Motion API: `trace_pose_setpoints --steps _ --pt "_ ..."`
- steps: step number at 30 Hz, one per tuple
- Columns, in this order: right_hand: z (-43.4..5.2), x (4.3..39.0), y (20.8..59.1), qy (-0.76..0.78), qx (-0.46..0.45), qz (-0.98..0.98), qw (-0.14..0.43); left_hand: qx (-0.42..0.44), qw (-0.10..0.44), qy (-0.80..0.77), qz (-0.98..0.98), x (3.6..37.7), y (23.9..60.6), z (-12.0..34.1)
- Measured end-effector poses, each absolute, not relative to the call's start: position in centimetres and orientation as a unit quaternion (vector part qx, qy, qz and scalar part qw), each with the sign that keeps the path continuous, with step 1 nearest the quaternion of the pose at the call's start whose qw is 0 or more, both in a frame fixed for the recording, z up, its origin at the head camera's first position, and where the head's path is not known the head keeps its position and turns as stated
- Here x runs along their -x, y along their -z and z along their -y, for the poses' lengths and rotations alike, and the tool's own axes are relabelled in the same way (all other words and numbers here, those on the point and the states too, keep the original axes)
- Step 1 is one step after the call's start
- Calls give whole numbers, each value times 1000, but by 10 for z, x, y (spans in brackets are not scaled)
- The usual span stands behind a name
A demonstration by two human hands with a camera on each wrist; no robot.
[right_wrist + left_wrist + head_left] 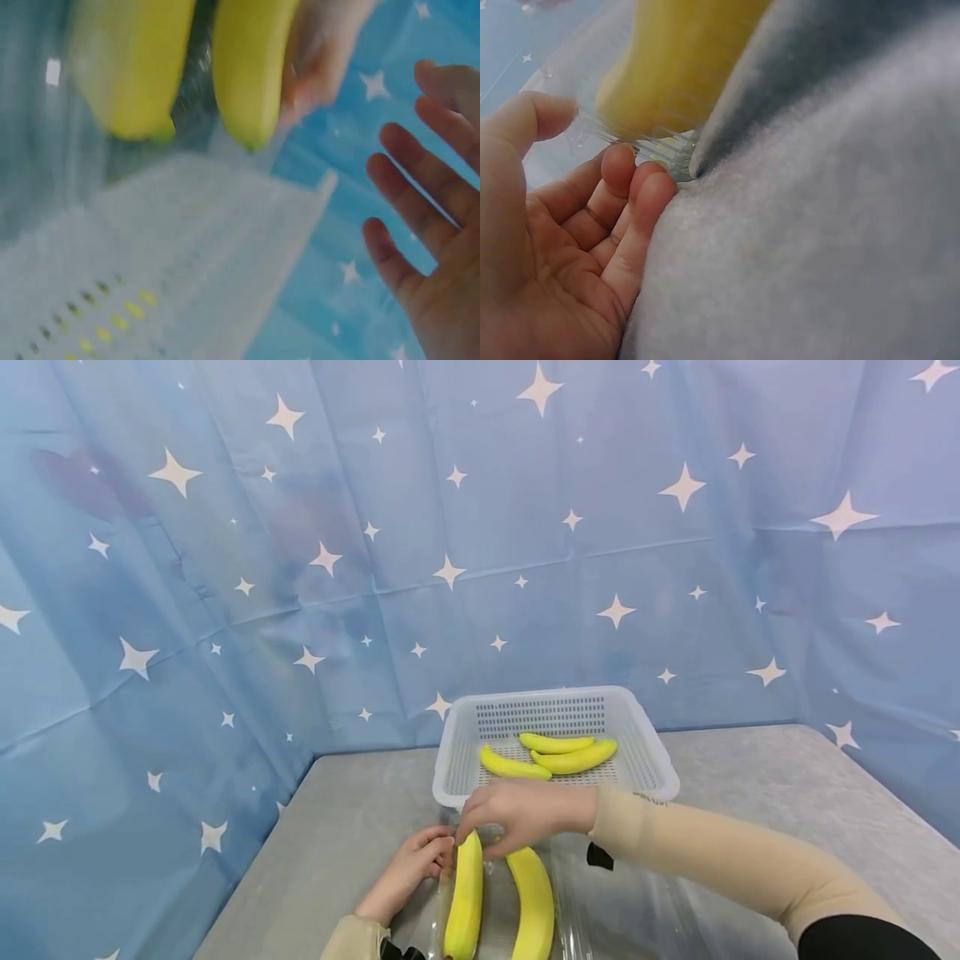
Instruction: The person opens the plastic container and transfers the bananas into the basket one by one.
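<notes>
Two yellow bananas, one on the left point(465, 902) and one on the right point(534, 906), lie inside a clear plastic bag point(622, 910) at the table's near edge. My left hand point(416, 864) rests at the bag's far left corner. In the left wrist view its fingertips point(641, 180) touch the bag's edge point(667, 154) beside the banana point(675, 67), with the thumb held apart. My right hand point(517, 814) hovers over the banana tips. Its fingers point(427, 247) are straight and spread and hold nothing.
A white perforated basket point(450, 752) stands just behind the hands with three bananas point(573, 760) in it. The table point(787, 793) has a grey cloth. Blue star-patterned curtain point(225, 610) closes off the back and both sides.
</notes>
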State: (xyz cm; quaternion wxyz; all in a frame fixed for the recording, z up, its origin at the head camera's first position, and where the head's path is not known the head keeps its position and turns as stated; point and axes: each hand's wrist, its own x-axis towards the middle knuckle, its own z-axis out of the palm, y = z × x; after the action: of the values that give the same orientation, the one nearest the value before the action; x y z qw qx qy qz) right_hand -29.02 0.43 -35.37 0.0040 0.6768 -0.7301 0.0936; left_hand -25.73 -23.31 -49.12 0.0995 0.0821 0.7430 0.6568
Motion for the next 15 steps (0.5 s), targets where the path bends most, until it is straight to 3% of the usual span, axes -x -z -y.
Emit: trace_pose_setpoints --steps 5,15 --pt "-3 276 369 -76 -726 681 59 -86 101 -650 -748 256 492 233" --pt "-1 265 388 -53 -743 665 49 -91 106 -648 -749 257 491 234"
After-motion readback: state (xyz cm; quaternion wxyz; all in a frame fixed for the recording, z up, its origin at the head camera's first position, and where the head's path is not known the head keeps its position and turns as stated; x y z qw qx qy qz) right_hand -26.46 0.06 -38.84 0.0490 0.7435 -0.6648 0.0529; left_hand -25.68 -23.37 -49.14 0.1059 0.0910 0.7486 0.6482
